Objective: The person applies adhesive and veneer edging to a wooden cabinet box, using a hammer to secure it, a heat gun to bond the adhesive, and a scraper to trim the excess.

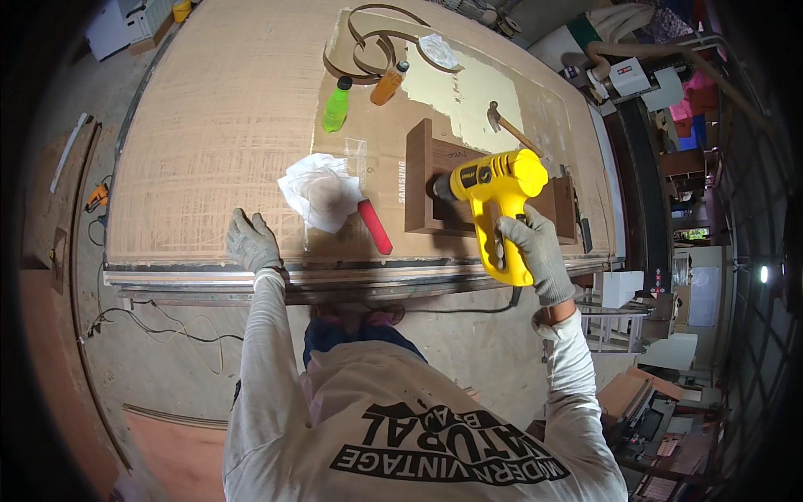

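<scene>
My right hand (539, 255), in a grey glove, is wrapped around the handle of a yellow heat gun (508, 177). Its dark nozzle points left, over a brown wooden box (422, 180) lying on the large table, and the gun hides part of that box. My left hand (253, 241), also gloved, rests on the table's near edge with its fingers extended and nothing in it. Between the hands lie a crumpled white sheet (293, 186) with a round beige item on it and a red-handled tool (375, 227), whose working end I cannot make out.
Behind are a green bottle (335, 109), an amber bottle (388, 84), curled brown edging strips (372, 42) and a crumpled white wad (438, 51). A hammer (512, 127) lies beyond the box. A dark cord (468, 310) hangs below the table edge; more cables (167, 322) lie on the floor.
</scene>
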`<state>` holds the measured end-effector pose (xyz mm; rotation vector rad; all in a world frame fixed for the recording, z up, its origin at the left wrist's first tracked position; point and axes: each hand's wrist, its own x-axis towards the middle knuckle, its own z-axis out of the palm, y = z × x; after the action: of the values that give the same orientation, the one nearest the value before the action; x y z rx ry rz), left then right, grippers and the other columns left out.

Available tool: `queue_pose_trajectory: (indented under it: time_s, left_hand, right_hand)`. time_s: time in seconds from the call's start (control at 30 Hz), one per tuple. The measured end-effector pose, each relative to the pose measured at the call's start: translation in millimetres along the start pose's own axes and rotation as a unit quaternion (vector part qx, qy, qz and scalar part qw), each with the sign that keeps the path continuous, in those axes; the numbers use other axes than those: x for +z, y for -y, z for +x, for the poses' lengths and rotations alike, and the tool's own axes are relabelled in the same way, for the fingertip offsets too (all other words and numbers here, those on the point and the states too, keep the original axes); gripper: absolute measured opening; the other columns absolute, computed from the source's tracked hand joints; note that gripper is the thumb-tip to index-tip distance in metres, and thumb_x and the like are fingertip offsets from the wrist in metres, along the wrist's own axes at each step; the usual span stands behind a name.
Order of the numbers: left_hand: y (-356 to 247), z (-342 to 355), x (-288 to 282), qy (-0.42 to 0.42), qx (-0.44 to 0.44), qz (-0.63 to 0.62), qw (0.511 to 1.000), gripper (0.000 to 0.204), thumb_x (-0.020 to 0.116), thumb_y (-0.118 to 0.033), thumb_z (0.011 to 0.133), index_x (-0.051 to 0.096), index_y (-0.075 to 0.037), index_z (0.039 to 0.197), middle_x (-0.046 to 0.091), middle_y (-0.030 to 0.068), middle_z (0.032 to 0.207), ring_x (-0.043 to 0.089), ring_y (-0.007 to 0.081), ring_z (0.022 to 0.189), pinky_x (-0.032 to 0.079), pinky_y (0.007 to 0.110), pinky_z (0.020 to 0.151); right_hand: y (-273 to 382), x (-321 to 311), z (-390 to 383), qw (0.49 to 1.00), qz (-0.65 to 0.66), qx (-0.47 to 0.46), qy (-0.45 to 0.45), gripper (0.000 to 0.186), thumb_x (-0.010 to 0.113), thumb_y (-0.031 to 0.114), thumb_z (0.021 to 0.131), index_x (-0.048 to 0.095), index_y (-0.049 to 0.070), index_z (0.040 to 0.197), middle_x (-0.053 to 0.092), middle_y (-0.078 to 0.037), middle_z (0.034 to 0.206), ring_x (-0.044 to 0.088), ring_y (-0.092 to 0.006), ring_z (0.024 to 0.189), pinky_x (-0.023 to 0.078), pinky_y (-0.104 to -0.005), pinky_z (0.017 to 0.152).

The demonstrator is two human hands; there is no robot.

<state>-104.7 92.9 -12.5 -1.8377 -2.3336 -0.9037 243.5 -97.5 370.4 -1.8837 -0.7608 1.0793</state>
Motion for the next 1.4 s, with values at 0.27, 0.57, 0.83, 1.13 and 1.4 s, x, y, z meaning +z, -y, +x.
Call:
queue_pose_trajectory:
  time_s: [0.27, 0.57, 0.83, 1.13, 1.4]
  left_hand:
    - [1.2, 2.6, -8.8, 0.022, -0.016, -0.004, 1.0, 0.048, 0.063, -0.039, 0.1, 0.056, -0.011, 0.139, 0.066, 0.0156, 0.124, 0.06, 0.0373, 0.114, 0.045, 0.054, 0.098]
    - [0.1, 1.4, -4.8, 0.035, -0.02, -0.009, 0.999, 0.048, 0.063, -0.039, 0.101, 0.058, -0.01, 0.139, 0.066, 0.0154, 0.129, 0.06, 0.0366, 0.117, 0.045, 0.054, 0.099]
    - [-2.9, -3.2, -4.7, 0.017, -0.015, 0.002, 1.0, 0.048, 0.062, -0.04, 0.101, 0.057, -0.013, 0.14, 0.066, 0.015, 0.127, 0.06, 0.0366, 0.117, 0.045, 0.054, 0.098]
    - [-0.2, 2.4, -8.8, 0.036, -0.031, -0.013, 0.999, 0.046, 0.061, -0.038, 0.101, 0.057, -0.011, 0.138, 0.065, 0.0155, 0.126, 0.058, 0.0369, 0.119, 0.043, 0.055, 0.101]
    - [-4.2, -1.3, -9.8, 0.018, -0.01, -0.007, 1.0, 0.047, 0.059, -0.04, 0.102, 0.058, -0.01, 0.138, 0.067, 0.0174, 0.126, 0.06, 0.0378, 0.117, 0.045, 0.053, 0.1]
  right_hand:
    - [16.4, -9.5, 1.1, 0.992, -0.035, 0.105, 0.057, 0.032, 0.076, 0.024, 0.097, 0.065, -0.001, 0.113, 0.068, -0.006, 0.076, 0.062, -0.014, 0.054, 0.053, -0.0274, 0.053]
    - [2.0, -4.5, 1.9, 0.999, 0.008, 0.019, 0.034, 0.031, 0.074, 0.022, 0.099, 0.063, 0.001, 0.119, 0.067, -0.005, 0.082, 0.064, -0.0129, 0.061, 0.054, -0.0266, 0.056]
    - [0.4, 1.1, -22.0, 1.0, 0.007, 0.015, 0.022, 0.037, 0.075, 0.021, 0.098, 0.061, 0.001, 0.126, 0.066, -0.005, 0.084, 0.064, -0.0128, 0.062, 0.054, -0.0274, 0.058]
    - [0.4, -6.1, -9.0, 0.996, 0.041, 0.068, 0.048, 0.03, 0.075, 0.02, 0.098, 0.063, 0.0, 0.116, 0.067, -0.007, 0.081, 0.064, -0.0154, 0.058, 0.053, -0.0288, 0.055]
    - [15.9, -6.1, 47.5, 0.999, 0.013, -0.037, 0.013, 0.029, 0.071, 0.024, 0.1, 0.063, 0.0, 0.114, 0.066, -0.006, 0.076, 0.063, -0.0145, 0.058, 0.053, -0.0279, 0.055]
